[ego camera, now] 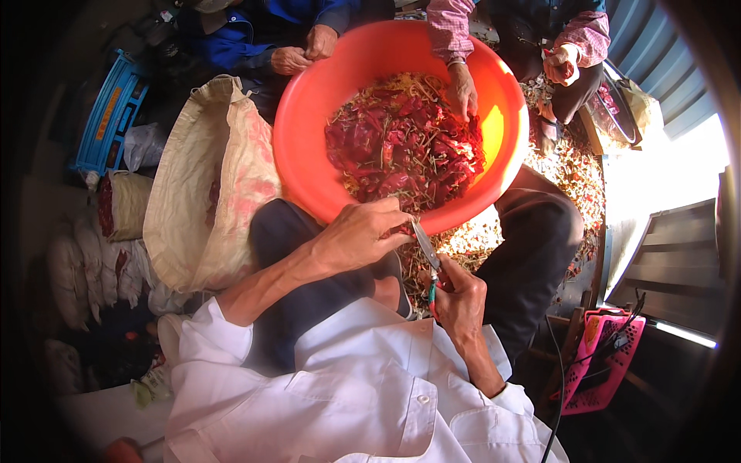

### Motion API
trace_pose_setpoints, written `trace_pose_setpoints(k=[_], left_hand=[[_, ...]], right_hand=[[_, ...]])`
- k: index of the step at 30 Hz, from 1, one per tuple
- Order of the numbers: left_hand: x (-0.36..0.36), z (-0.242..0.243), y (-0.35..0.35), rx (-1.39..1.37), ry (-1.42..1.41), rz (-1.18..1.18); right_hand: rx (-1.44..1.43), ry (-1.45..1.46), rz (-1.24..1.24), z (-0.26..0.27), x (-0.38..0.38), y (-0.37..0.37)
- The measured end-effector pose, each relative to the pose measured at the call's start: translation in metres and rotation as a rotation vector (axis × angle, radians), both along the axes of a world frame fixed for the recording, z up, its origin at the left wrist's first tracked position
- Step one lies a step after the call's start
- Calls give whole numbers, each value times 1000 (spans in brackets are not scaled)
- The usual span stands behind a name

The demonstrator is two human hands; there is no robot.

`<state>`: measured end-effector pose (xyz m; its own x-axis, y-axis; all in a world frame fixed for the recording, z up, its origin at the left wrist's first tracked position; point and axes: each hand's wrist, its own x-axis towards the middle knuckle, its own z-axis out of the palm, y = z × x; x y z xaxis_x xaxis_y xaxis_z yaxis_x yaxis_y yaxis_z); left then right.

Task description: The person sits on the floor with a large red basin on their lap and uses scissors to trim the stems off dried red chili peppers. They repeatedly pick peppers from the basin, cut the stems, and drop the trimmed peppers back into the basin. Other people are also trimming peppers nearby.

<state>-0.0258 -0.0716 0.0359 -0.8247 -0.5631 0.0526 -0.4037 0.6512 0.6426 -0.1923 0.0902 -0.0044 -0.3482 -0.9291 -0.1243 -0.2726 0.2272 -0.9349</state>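
Observation:
Close to the near rim of an orange plastic tub (301,173), my left hand (362,231) pinches a dried red chili pepper, mostly hidden by the fingers. My right hand (463,295) grips scissors (427,246) by handles wrapped partly in green, their blades pointing up at my left fingertips. Dried red chili peppers (399,144) with stems and yellowish bits lie heaped in the tub.
A co-worker's hand (463,89) reaches into the tub; their other hand (561,63) holds something red. Another person's hands (304,52) rest at the far-left rim. A cloth sack (191,191) stands open at left, a pink plastic basket (602,359) at lower right. Scraps litter the floor.

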Motion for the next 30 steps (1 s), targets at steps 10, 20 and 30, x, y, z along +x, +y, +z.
trace_pose_setpoints(k=[10, 20, 30], left_hand=[[11, 0, 20, -169, 118, 18], [16, -25, 27, 40, 272, 105], [4, -50, 65, 418, 334, 307]], right_hand=[[255, -748, 56, 12, 6, 13], [244, -1293, 130, 2, 18, 19], [-105, -1774, 132, -21, 4, 9]])
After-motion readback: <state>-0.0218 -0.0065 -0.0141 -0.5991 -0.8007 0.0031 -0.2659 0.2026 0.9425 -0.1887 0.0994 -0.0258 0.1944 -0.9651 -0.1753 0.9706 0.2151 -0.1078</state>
